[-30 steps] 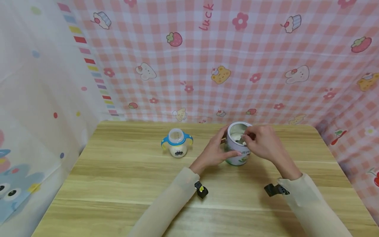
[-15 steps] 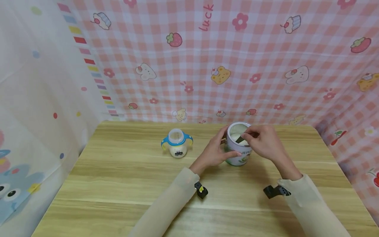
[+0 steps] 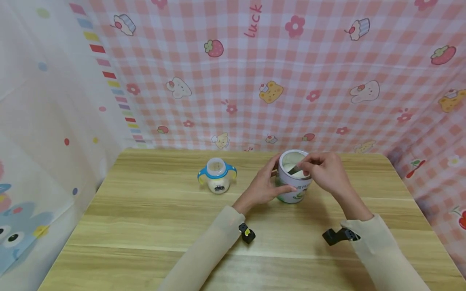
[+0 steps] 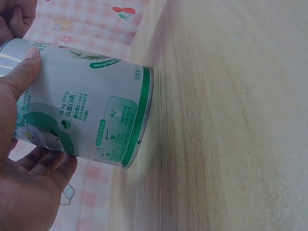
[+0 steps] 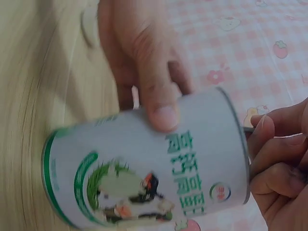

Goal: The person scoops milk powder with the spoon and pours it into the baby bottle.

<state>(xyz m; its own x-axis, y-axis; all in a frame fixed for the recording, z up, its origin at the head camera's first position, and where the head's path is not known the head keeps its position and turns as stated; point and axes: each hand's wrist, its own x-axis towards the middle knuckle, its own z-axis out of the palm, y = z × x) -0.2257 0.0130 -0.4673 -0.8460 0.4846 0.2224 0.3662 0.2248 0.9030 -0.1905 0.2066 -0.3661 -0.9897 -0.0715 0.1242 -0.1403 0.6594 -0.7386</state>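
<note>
Sleeves of pale cream reach in from the near edge, each cuff bearing a small black device, over a wood-grain tabletop. Beyond the cuffs, the person's left hand grips a white-and-green can, thumb laid across the front and the other fingers curled round the left side. The can sits roughly upright toward the back of the tabletop, right of centre, its open mouth showing pale contents; green Chinese lettering and a picture mark its wall. At the rim, the right hand pinches a slim dark utensil between thumb and fingers, the utensil slanting down into the mouth; its lower tip cannot be made out. Apart from the can, to the left, a cup with two blue-and-yellow handles stands upright, a clear cap on top and a dark print on its body. Farthest back hangs a pink checked cloth printed with strawberries, flowers and cupcakes, beside a white dotted cloth on the left.
</note>
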